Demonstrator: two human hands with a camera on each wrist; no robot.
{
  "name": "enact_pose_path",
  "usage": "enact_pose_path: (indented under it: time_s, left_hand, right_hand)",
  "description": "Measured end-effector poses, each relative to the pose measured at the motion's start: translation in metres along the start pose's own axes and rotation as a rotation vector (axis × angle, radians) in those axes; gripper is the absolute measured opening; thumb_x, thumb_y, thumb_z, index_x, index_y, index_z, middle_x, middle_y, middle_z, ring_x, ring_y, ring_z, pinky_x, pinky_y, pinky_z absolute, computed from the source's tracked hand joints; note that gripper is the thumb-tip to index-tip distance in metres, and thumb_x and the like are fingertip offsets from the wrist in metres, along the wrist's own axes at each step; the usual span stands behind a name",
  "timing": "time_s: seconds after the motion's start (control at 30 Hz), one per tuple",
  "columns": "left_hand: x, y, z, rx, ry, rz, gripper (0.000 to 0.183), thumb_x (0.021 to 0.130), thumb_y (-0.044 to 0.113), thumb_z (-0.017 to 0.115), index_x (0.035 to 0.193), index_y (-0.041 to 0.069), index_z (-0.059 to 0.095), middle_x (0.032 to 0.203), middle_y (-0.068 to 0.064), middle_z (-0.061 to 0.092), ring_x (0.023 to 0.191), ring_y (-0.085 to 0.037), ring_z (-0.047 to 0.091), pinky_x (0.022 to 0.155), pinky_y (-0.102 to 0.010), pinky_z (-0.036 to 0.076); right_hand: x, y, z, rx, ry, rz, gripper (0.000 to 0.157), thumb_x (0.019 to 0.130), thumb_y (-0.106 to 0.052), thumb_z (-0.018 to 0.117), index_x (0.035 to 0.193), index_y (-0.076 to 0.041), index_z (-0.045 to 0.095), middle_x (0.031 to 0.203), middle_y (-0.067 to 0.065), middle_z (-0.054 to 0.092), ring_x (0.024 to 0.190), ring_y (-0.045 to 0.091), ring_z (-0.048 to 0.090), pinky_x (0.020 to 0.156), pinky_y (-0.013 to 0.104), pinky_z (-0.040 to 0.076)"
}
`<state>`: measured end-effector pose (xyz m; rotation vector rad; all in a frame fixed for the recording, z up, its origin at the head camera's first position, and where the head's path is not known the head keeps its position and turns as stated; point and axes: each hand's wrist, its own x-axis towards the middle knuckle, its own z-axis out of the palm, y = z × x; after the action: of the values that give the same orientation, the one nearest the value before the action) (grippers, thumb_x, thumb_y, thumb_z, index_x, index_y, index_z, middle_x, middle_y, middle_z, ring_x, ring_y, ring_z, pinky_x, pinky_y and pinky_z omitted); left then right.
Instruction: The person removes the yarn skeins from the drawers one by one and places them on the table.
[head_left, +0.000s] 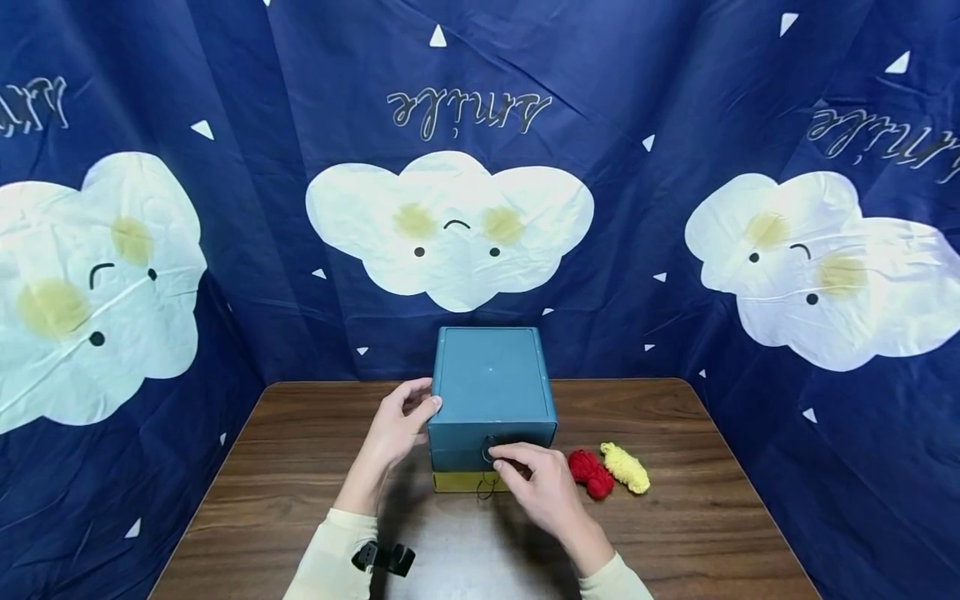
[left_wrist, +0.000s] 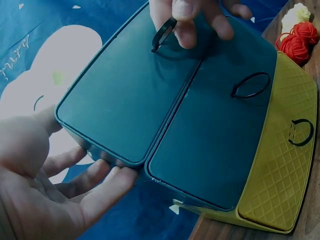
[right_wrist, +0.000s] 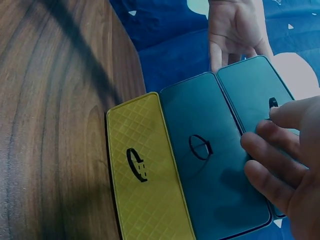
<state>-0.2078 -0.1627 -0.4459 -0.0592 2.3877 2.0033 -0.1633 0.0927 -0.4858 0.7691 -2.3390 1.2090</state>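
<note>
A teal drawer box stands at the table's far side, two teal drawer fronts above a yellow drawer with a quilted pattern. Each front carries a black loop handle. My right hand pinches the top drawer's loop handle between thumb and index finger, its other fingers spread near the teal fronts. Against the box's left side rests my left hand, fingertips along the side wall and thumb near the top's front corner. The middle drawer's loop hangs free.
Right of the box, a red yarn bundle and a yellow yarn bundle lie side by side on the wooden table. A dark blue curtain with clouds hangs close behind the box and along both sides.
</note>
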Motion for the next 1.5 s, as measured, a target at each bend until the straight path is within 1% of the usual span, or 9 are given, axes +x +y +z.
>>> enact_pose_path:
  time_s: [0.1, 0.23, 0.5, 0.77, 0.9, 1.1, 1.2, 1.4, 1.5]
  left_hand:
    - [0.001, -0.001, 0.0, 0.006, -0.001, -0.004, 0.052, 0.103, 0.021, 0.063, 0.15, 0.004, 0.048, 0.14, -0.024, 0.052, 0.125, -0.037, 0.055, 0.087, -0.06, 0.059]
    - [0.0, -0.001, -0.001, -0.003, -0.004, 0.003, 0.053, 0.103, 0.024, 0.064, 0.15, 0.006, 0.049, 0.14, -0.022, 0.052, 0.126, -0.036, 0.055, 0.088, -0.059, 0.059]
    - [-0.001, -0.004, -0.001, -0.001, 0.006, 0.014, 0.052, 0.1, 0.029, 0.068, 0.147, 0.011, 0.054, 0.138, -0.019, 0.055, 0.122, -0.033, 0.058, 0.084, -0.053, 0.062]
    - [-0.001, -0.005, -0.001, 0.009, 0.011, 0.005, 0.05, 0.1, 0.029, 0.068, 0.145, 0.012, 0.055, 0.137, -0.018, 0.056, 0.122, -0.033, 0.059, 0.085, -0.054, 0.061]
    - [-0.001, -0.005, -0.001, 0.01, 0.01, -0.001, 0.049, 0.101, 0.029, 0.067, 0.145, 0.013, 0.055, 0.137, -0.016, 0.056, 0.123, -0.032, 0.058, 0.086, -0.055, 0.061]
    - [0.0, -0.004, 0.0, 0.009, 0.011, 0.005, 0.049, 0.101, 0.029, 0.067, 0.145, 0.012, 0.055, 0.138, -0.017, 0.056, 0.123, -0.032, 0.058, 0.084, -0.052, 0.062]
    - [0.0, -0.004, 0.0, 0.005, 0.005, 0.01, 0.05, 0.101, 0.029, 0.067, 0.146, 0.012, 0.055, 0.138, -0.017, 0.055, 0.123, -0.033, 0.058, 0.085, -0.052, 0.062]
    - [0.0, -0.004, 0.0, 0.007, 0.003, 0.013, 0.05, 0.101, 0.03, 0.067, 0.146, 0.012, 0.054, 0.138, -0.017, 0.055, 0.124, -0.033, 0.058, 0.087, -0.054, 0.061]
    - [0.0, -0.003, 0.0, 0.009, 0.003, 0.015, 0.049, 0.101, 0.03, 0.066, 0.146, 0.012, 0.055, 0.138, -0.017, 0.055, 0.124, -0.032, 0.058, 0.089, -0.055, 0.06]
  right_hand:
    - [-0.002, 0.0, 0.0, 0.042, 0.016, -0.021, 0.024, 0.091, -0.008, 0.077, 0.113, -0.017, 0.08, 0.11, -0.006, 0.077, 0.082, 0.001, 0.068, 0.065, 0.015, 0.055]
    - [-0.002, 0.0, -0.001, 0.072, 0.027, -0.025, 0.024, 0.091, -0.007, 0.077, 0.113, -0.015, 0.08, 0.109, -0.005, 0.077, 0.075, -0.001, 0.065, 0.061, 0.014, 0.054]
    - [-0.004, 0.002, -0.005, 0.088, 0.011, 0.008, 0.02, 0.089, -0.008, 0.079, 0.108, -0.014, 0.079, 0.103, -0.006, 0.077, 0.074, -0.001, 0.064, 0.06, 0.017, 0.055]
    - [-0.007, 0.007, -0.006, 0.076, 0.026, 0.012, 0.016, 0.088, -0.009, 0.081, 0.103, -0.015, 0.08, 0.101, -0.008, 0.076, 0.075, 0.001, 0.065, 0.059, 0.017, 0.055]
    - [-0.009, 0.007, -0.007, 0.083, 0.004, 0.029, 0.014, 0.089, -0.011, 0.081, 0.103, -0.016, 0.08, 0.1, -0.006, 0.077, 0.075, 0.001, 0.064, 0.06, 0.018, 0.055]
    - [-0.012, 0.01, -0.005, 0.086, -0.045, 0.063, 0.013, 0.09, -0.013, 0.08, 0.103, -0.016, 0.08, 0.097, 0.0, 0.077, 0.075, 0.0, 0.063, 0.062, 0.019, 0.056]
    - [-0.014, 0.013, -0.002, 0.08, -0.054, 0.07, 0.013, 0.089, -0.012, 0.081, 0.102, -0.017, 0.08, 0.096, -0.003, 0.077, 0.074, -0.001, 0.063, 0.062, 0.019, 0.056]
    - [-0.017, 0.02, 0.003, 0.065, -0.048, 0.043, 0.013, 0.087, -0.011, 0.082, 0.099, -0.015, 0.08, 0.094, -0.007, 0.075, 0.074, -0.001, 0.062, 0.062, 0.02, 0.055]
    - [-0.018, 0.022, 0.005, 0.052, -0.044, 0.031, 0.014, 0.085, -0.01, 0.083, 0.097, -0.018, 0.08, 0.093, -0.008, 0.075, 0.075, -0.001, 0.063, 0.062, 0.019, 0.055]
